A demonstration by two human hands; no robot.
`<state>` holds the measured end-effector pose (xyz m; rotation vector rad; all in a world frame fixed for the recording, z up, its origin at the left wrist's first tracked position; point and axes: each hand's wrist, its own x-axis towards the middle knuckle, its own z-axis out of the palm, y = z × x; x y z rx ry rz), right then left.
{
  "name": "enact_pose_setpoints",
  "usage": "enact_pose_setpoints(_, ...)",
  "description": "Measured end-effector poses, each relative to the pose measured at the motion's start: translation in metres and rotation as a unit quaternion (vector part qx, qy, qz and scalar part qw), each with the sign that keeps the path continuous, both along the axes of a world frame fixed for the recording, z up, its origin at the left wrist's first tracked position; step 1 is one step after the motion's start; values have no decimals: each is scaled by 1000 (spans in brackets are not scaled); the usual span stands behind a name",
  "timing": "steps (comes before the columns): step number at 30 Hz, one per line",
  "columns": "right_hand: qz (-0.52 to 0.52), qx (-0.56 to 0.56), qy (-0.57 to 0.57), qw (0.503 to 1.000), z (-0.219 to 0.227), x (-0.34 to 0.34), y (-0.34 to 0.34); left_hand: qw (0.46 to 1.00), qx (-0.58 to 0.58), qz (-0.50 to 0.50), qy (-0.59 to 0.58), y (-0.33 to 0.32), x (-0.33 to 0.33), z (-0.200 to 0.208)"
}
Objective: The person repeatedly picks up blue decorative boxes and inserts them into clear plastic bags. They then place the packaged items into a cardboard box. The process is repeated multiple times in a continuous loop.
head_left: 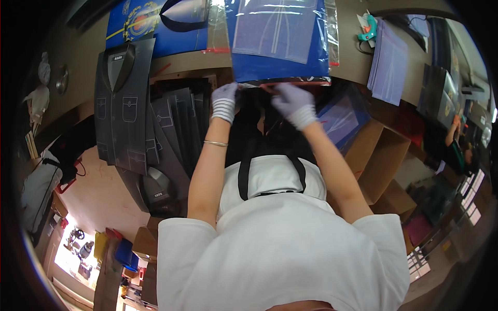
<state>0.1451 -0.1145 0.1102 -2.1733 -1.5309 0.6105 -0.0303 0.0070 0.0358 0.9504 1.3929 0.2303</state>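
Note:
A clear plastic bag (282, 71) lies at the table's near edge, with a blue sheet and a flat purple trouser-shaped piece (275, 31) inside. A red strip (306, 83) runs along its near edge. My left hand (225, 99), in a pale knit glove, is closed at the bag's near left corner. In a matching glove, my right hand (294, 103) has its fingers bent together on the red-edged opening, right of the middle. Its fingertips are partly hidden and slightly blurred.
Dark grey jacket-shaped pieces (123, 114) hang over the table's left edge. A blue printed bag (155, 31) lies behind them. To the right are a teal glue gun (367, 28), stacked purple trouser pieces (389, 62) and an open cardboard box (381, 155). Another person's arm (452, 129) shows far right.

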Motion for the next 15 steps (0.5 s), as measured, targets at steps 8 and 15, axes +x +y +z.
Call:
enact_pose_setpoints(8,-492,-160,-223,826,34,234,-277,969,-191,55,-147,2,-15,-11)
enact_pose_setpoints(15,-127,-251,271,921,-40,58,-142,892,-224,79,-384,-6,-9,-15)
